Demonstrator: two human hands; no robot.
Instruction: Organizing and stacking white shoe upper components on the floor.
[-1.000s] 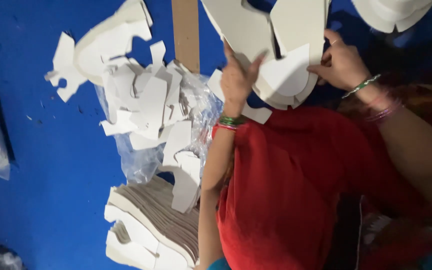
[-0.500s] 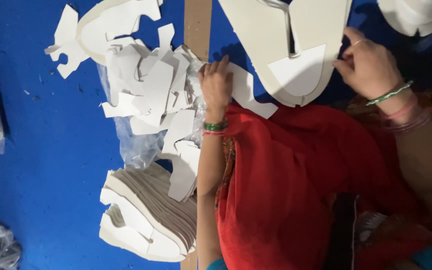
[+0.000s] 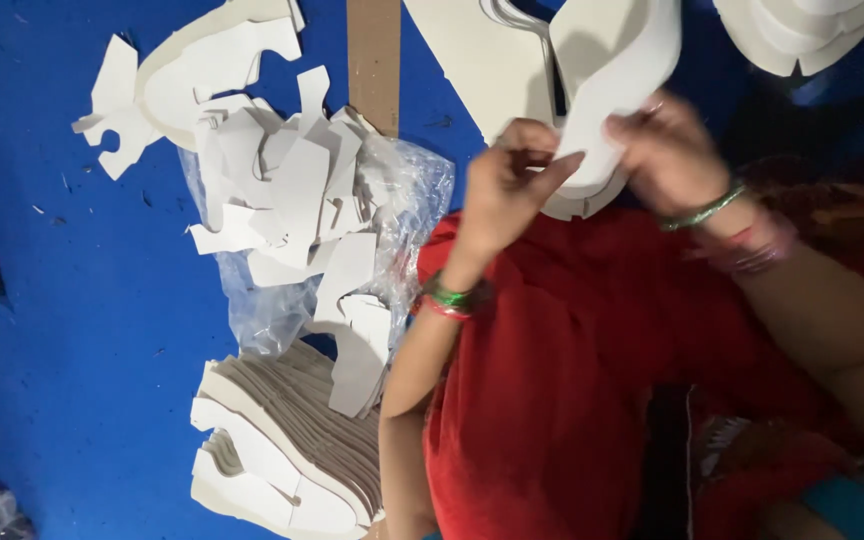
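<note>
My left hand [image 3: 507,195] and my right hand [image 3: 667,150] both pinch a stack of white cut card pieces [image 3: 612,100] above my lap, which is covered in red cloth [image 3: 572,370]. Both wrists wear green and red bangles. A large white card sheet [image 3: 482,60] lies just beyond the hands on the blue floor.
A heap of white card offcuts [image 3: 282,190] lies on a clear plastic bag [image 3: 412,190] to the left. A neat stack of shaped card pieces [image 3: 292,440] sits lower left. A brown cardboard strip [image 3: 374,60] and more white pieces [image 3: 802,30] are at the top.
My left hand left the offcut heap and came right to the held stack. My right hand shifted left with the stack, toward my lap.
</note>
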